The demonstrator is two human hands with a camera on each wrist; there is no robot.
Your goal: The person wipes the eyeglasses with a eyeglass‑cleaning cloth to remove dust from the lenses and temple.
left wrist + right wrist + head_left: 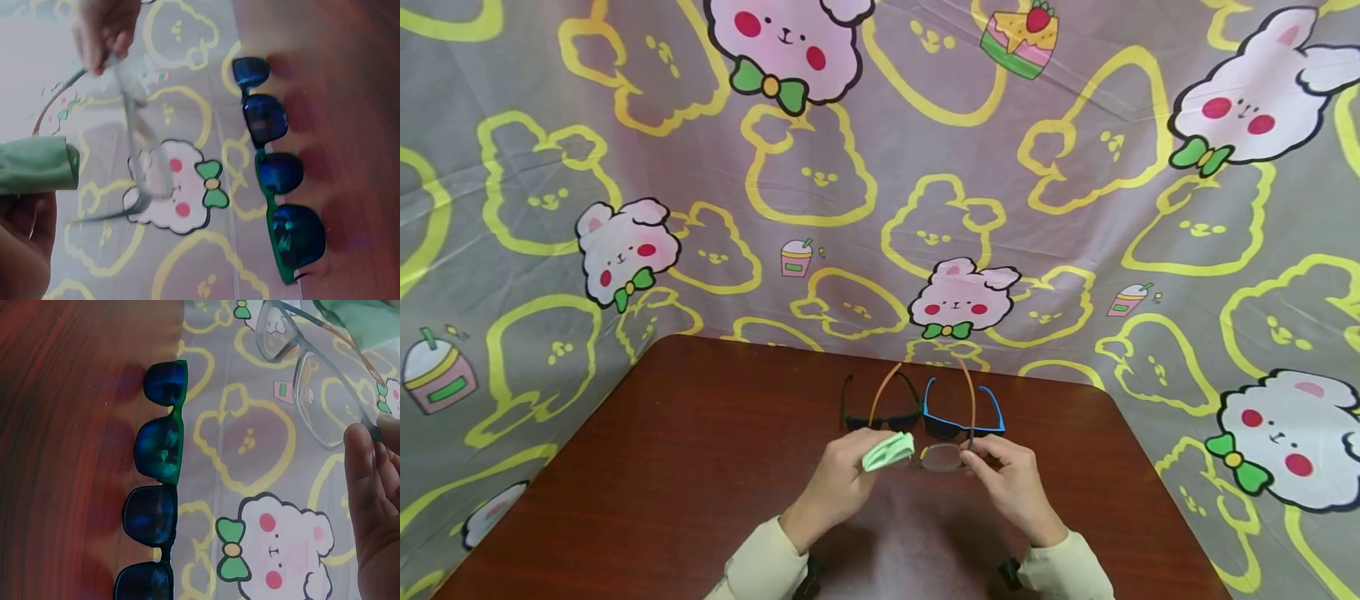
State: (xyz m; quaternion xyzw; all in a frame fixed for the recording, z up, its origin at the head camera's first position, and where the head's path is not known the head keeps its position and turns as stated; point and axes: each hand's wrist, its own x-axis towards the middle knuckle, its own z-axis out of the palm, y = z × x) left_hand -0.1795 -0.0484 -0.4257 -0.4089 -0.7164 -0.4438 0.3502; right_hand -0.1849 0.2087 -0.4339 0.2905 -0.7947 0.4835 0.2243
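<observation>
In the head view my right hand [1011, 477] pinches a pair of clear-rimmed eyeglasses [942, 457] by one end of the frame, near the hinge. Both brown temples stand unfolded and point away from me. My left hand [841, 477] grips a folded light green cloth [889, 452], which covers part of the other lens in this view. The left wrist view shows the cloth [40, 164] apart from the front of the blurred glasses [132, 131]. The right wrist view has the thumb and fingertips [359, 440] at the frame's corner.
Behind the hands, dark sunglasses with green on the frame [883, 423] and blue-framed sunglasses [943, 427] sit side by side on the brown table [700, 450], temples unfolded. A cartoon-printed cloth backdrop [850, 250] surrounds the table's back and sides.
</observation>
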